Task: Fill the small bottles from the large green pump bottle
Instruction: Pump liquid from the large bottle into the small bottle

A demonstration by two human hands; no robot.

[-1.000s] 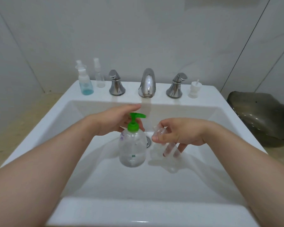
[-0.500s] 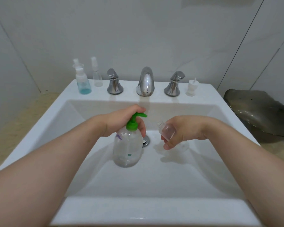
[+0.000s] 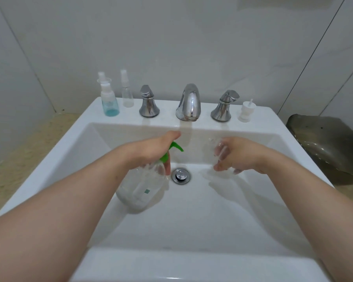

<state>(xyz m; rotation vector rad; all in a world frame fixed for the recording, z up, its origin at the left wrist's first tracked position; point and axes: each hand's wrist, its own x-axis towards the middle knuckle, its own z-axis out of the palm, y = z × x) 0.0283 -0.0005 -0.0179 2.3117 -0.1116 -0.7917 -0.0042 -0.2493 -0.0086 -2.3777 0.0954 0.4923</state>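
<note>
Fingers (image 3: 218, 167) of the right hand (image 3: 238, 157), curled round the small bottle (image 3: 220, 150), have shifted toward 3 o'clock since the previous frame, away from the green nozzle (image 3: 176, 147). Left hand (image 3: 149, 151) fingers (image 3: 168, 162) clamp the pump bottle (image 3: 141, 186) neck, over the sink (image 3: 212, 220). Likely next: realign mouth under nozzle
</note>
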